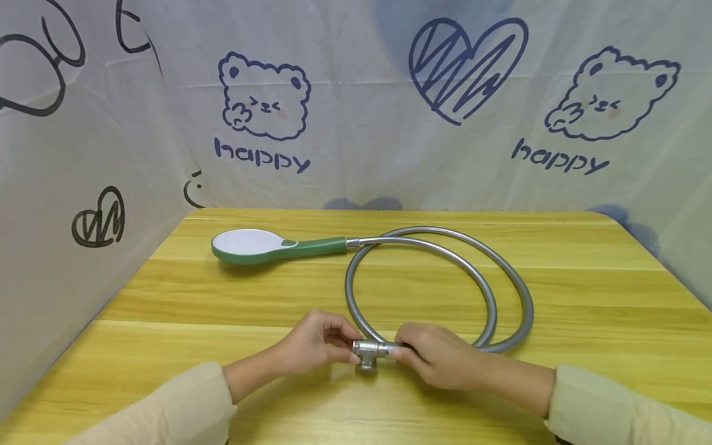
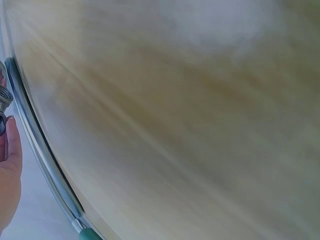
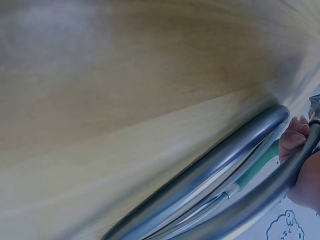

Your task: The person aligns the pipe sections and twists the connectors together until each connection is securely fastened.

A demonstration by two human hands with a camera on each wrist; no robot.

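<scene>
Near the front of the table, my left hand (image 1: 316, 343) pinches the left end of a small T-shaped metal fitting (image 1: 367, 350) between thumb and fingers. One branch of it points toward me; the left wrist view catches threads inside its opening (image 2: 5, 96). From the right, my right hand (image 1: 442, 357) grips the end of a grey metal shower hose (image 1: 525, 300), which meets the fitting's right side. The hose loops behind both hands to a green shower head (image 1: 303, 248), its white face up. In the right wrist view, the hose (image 3: 250, 202) runs along the curled fingers.
The wood-patterned table (image 1: 222, 309) carries the shower head at back left and the hose coil at centre right. A white cloth (image 1: 356, 123) with drawn bears and hearts hangs behind the table and along its sides.
</scene>
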